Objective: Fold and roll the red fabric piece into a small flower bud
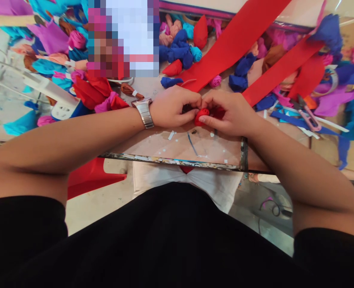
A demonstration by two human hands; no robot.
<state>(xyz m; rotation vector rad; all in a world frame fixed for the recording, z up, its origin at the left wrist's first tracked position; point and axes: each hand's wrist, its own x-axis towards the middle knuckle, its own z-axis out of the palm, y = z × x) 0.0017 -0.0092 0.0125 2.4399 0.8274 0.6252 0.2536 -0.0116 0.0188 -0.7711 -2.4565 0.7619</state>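
Observation:
Between my two hands, close to the table's front edge, is a small red fabric rose (202, 117), rolled in spiral folds. My left hand (177, 107), with a metal watch (144, 113) on its wrist, pinches the rose's left side between thumb and fingertips. From the right, my right hand (229, 112) closes on the same rose, its thumb lying across the front. A wide red fabric strip (233, 44) stretches from behind my hands to the upper right. Another red strip (281, 72) runs up from beside my right hand. Part of the rose's base is hidden by my fingers.
Piles of coloured fabric flowers (179, 46) lie along the back. To the left is a white power strip (60, 100) with cables. Pink-handled scissors (310, 116) lie at the right among blue scraps. A dark metal edge (177, 161) borders the table's front.

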